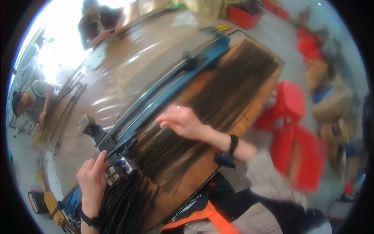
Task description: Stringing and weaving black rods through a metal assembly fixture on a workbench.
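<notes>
My left hand (92, 177) is closed around a long black rod (119, 147) at the lower left, its index finger lying along it. The rod's upper end is beside the near end of a long blue metal bench fixture (171, 91) with a rail. My right hand (182, 121) is raised over the dark bundle, fingertips pinched at the upper end of a thin coil spring (146, 128). Blur hides the exact contact. Beneath it lies a wide layer of long, thin dark rods or springs (226, 87). Several black cables (122, 204) lie bunched next to my left wrist.
The brown tabletop (136, 78) carries yellow-handled pliers (222, 28) beyond the fixture. Red plastic stools (286, 105) stand to the right, a red bin (244, 17) at the far side. Two people sit across the table, at the far left and top.
</notes>
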Tool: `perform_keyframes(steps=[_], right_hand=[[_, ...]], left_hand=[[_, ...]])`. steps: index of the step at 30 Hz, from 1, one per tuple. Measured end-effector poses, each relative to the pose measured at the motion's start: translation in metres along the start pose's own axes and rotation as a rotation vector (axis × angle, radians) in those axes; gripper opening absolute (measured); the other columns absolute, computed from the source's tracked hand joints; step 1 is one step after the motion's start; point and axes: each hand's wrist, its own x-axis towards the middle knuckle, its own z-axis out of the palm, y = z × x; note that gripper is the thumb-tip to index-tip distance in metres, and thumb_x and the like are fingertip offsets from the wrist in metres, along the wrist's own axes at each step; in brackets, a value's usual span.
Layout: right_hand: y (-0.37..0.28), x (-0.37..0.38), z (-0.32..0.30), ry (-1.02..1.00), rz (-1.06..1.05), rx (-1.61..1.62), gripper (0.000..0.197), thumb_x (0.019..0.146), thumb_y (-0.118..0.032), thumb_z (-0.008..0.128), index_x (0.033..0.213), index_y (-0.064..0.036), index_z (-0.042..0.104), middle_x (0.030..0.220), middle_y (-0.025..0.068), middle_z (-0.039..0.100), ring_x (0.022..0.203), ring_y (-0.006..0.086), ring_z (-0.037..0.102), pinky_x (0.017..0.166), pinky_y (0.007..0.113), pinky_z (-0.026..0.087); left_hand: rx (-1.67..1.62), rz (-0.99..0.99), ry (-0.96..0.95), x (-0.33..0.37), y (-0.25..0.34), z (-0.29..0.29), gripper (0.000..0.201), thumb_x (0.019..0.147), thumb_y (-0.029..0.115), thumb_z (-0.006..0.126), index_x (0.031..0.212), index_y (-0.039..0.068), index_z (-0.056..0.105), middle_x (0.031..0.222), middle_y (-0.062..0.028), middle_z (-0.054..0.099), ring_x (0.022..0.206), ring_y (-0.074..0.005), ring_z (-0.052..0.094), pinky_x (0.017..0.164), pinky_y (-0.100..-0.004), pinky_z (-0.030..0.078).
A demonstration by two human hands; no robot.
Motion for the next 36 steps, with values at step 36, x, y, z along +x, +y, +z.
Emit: perform_keyframes(steps=[36], right_hand=[[-0.049, 0.122, 0.197, -0.443, -0.123, 0.410, 0.013, 0.092, -0.020, 0.067, 0.094, -0.0091, 0.074, 0.077, 0.0079, 0.072, 0.073, 0.0222, 0.069, 0.070, 0.035, 0.051]], left_hand=[[-0.015, -0.588, 0.300, -0.150, -0.073, -0.067, 0.028, 0.096, 0.002, 0.057, 0.124, 0.001, 0.061, 0.103, -0.0220, 0.066, 0.091, -0.0347, 0.065, 0.080, -0.0365, 0.050]])
